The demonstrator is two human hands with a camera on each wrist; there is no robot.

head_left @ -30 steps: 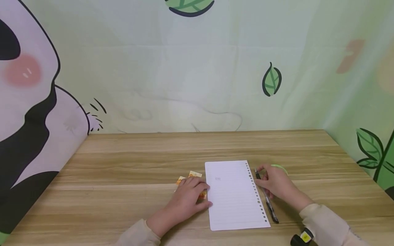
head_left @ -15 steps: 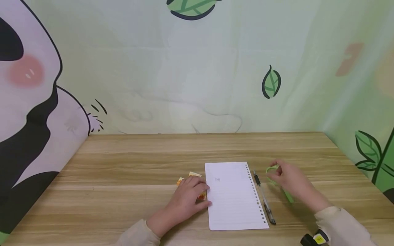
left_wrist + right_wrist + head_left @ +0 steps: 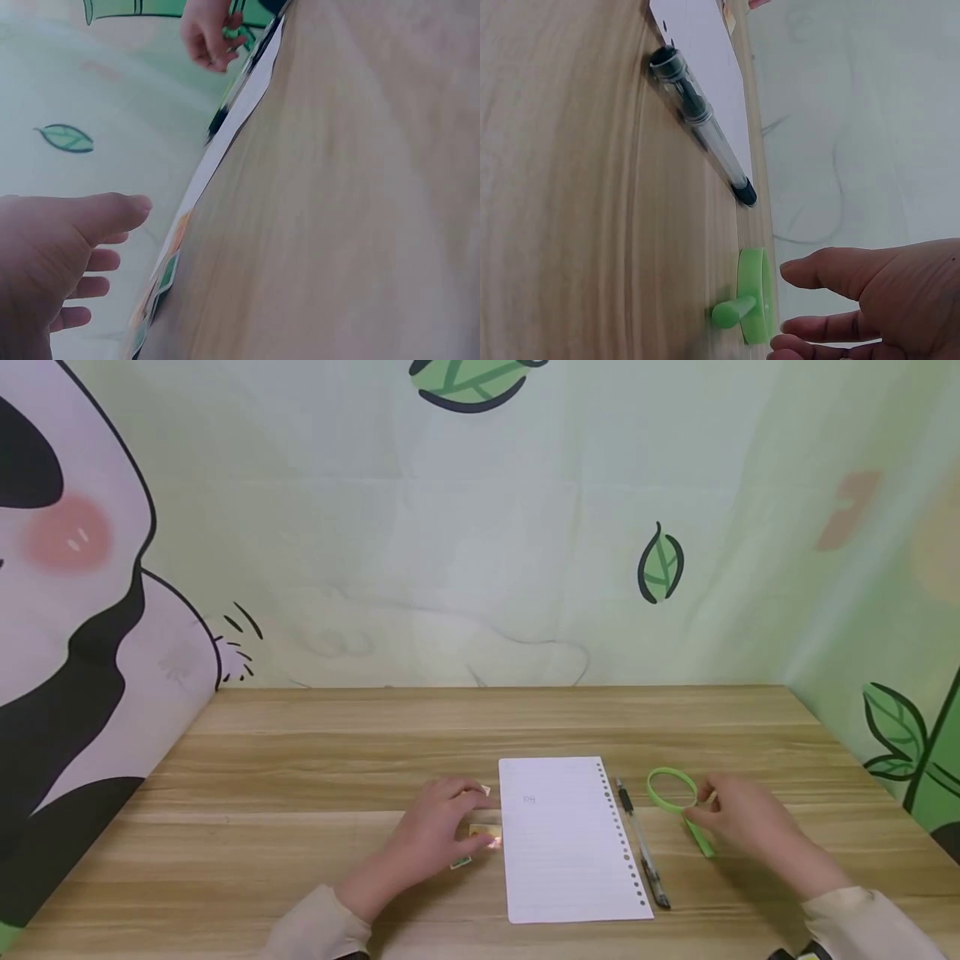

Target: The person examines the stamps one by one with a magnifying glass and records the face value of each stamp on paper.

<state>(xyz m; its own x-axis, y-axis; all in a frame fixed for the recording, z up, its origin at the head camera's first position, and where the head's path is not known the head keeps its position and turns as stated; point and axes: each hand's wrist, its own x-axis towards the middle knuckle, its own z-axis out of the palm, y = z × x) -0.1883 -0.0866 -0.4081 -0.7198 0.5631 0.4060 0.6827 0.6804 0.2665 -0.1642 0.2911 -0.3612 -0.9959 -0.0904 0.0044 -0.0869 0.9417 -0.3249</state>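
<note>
A sheet of lined white paper [image 3: 576,843] with holes along its right edge and a few faint pencil-like marks lies on the table. Beside it is a clear pen [image 3: 642,847] with a dark grip and cap. A green magnifying glass [image 3: 655,795] lies to the pen's right. My right hand [image 3: 750,822] hovers by the ring with thumb and fingers apart, gripping nothing. Over several small printed cards [image 3: 484,831] left of the paper is my left hand [image 3: 423,827], partly hiding them. In the left wrist view the left hand [image 3: 45,262] stays off the cards, its fingers loose.
The wooden table [image 3: 315,752] runs back to a printed wall cloth [image 3: 450,568] with leaf and panda drawings. A black device with a yellow label [image 3: 813,952] sits at my right wrist.
My right hand left the pen, laid the green magnifying glass down, released it and drew back right. My left hand lifted and shifted left, uncovering more of the cards.
</note>
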